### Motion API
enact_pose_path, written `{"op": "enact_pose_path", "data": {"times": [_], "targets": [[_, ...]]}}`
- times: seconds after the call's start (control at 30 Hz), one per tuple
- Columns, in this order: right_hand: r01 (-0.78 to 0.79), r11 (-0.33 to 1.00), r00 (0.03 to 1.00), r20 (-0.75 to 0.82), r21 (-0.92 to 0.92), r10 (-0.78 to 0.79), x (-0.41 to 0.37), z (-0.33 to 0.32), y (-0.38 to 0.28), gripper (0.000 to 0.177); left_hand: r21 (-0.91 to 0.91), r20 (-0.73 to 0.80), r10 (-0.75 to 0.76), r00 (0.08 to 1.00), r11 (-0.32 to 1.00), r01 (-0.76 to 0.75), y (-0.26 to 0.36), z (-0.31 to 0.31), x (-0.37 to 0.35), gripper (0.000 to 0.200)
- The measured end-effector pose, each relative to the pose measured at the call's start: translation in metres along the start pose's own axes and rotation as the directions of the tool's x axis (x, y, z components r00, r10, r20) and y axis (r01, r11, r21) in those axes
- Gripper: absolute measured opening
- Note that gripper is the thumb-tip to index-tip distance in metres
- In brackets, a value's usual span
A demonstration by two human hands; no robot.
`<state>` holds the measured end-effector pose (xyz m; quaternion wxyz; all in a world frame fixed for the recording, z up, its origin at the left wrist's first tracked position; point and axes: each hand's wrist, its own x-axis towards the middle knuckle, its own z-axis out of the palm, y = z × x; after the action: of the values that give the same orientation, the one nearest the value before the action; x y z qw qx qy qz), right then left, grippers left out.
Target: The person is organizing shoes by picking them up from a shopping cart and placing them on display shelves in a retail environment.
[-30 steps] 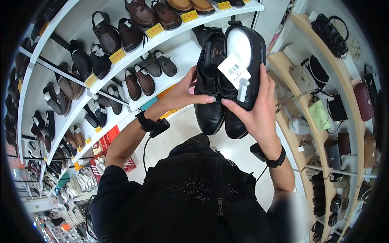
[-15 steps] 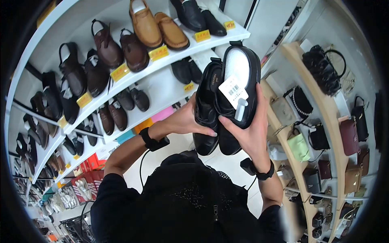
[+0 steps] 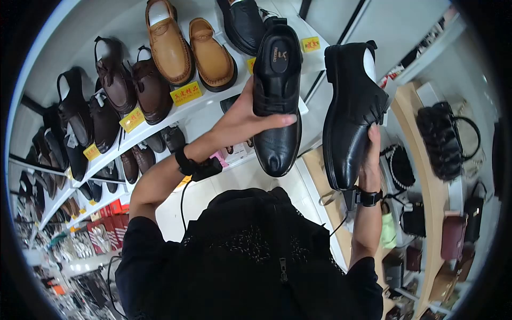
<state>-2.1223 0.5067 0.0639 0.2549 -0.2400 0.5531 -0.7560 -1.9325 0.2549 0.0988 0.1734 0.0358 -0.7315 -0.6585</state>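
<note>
My left hand [image 3: 249, 118] is closed around a black leather lace-up shoe [image 3: 276, 137], its thumb lying across the front over the laces. That shoe stands heel up with its insole toward me, close in front of the upper shelf. In my right hand [image 3: 372, 154] is a matching black lace-up shoe [image 3: 346, 120], turned sideways so its sole faces left. White stuffing shows in its opening. A tag sticks out beside its laces. My right thumb presses near the laces; the other fingers are mostly hidden behind the shoe. The two shoes are apart.
At the left, a curved white shelf [image 3: 212, 97] carries tan loafers [image 3: 172, 49], brown shoes [image 3: 114, 80] and black shoes behind yellow price cards [image 3: 186, 93]. On the right, wooden shelving [image 3: 421, 138] holds several handbags, including a ruffled black one [image 3: 438, 140]. Lower shelves hold more shoes.
The shoes, held together before, are now apart. My right hand has moved right and turned its shoe sideways; my left hand has raised its shoe toward the shelf.
</note>
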Motion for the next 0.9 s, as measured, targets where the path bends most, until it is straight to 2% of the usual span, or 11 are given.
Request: {"op": "enact_pose_path", "data": {"times": [0.1,0.17,0.2,0.33,0.37,0.43,0.47,0.6,0.7,0.77,0.9], "targets": [[0.021,1.0,0.996,0.088,0.021,-0.022,0.034,-0.016,0.01,0.078,0.043,-0.042,-0.042,0.998,0.998,0.044,-0.008,-0.009,0.02,0.097],[-0.18,0.948,0.982,0.1,0.261,0.159,0.045,-0.018,0.01,0.075,-0.175,-0.093,-0.204,0.975,0.967,0.186,-0.007,-0.01,0.027,0.096],[-0.21,0.914,0.975,0.148,0.347,0.168,0.057,-0.014,0.013,0.09,-0.283,-0.078,-0.234,0.969,0.937,0.204,-0.011,-0.011,0.03,0.095],[-0.151,0.938,0.93,0.366,0.311,0.029,0.085,0.013,-0.005,0.114,-0.397,-0.073,-0.203,0.976,0.904,0.158,-0.014,0.006,0.044,0.096],[-0.2,0.919,0.866,0.5,0.34,0.004,0.095,0.004,0.0,0.106,-0.393,-0.084,-0.207,0.975,0.906,0.159,-0.021,0.009,0.049,0.096],[-0.235,0.943,0.93,0.337,0.236,0.147,0.107,-0.012,0.013,0.097,-0.278,-0.095,-0.209,0.973,0.944,0.175,-0.035,0.014,0.058,0.096],[-0.291,0.904,0.916,0.365,0.313,0.168,0.113,-0.02,0.015,0.079,-0.18,-0.059,-0.244,0.968,0.956,0.23,-0.037,0.009,0.061,0.093],[-0.322,0.933,0.925,0.261,0.16,0.275,0.119,-0.024,0.001,0.075,0.011,-0.164,-0.265,0.95,0.963,0.27,-0.038,0.015,0.068,0.09],[-0.327,0.936,0.912,0.303,0.132,0.276,0.134,-0.033,0.01,0.069,-0.005,-0.287,-0.269,0.92,0.96,0.279,-0.018,0.033,0.079,0.087],[-0.101,0.991,0.92,0.388,0.092,0.058,0.145,-0.038,0.017,0.065,0.002,-0.294,-0.27,0.917,0.959,0.283,-0.009,0.03,0.086,0.087],[-0.121,0.992,0.896,0.433,0.023,0.1,0.151,-0.041,0.007,0.068,0.162,-0.313,-0.278,0.908,0.926,0.34,0.004,0.026,0.09,0.087]]}}
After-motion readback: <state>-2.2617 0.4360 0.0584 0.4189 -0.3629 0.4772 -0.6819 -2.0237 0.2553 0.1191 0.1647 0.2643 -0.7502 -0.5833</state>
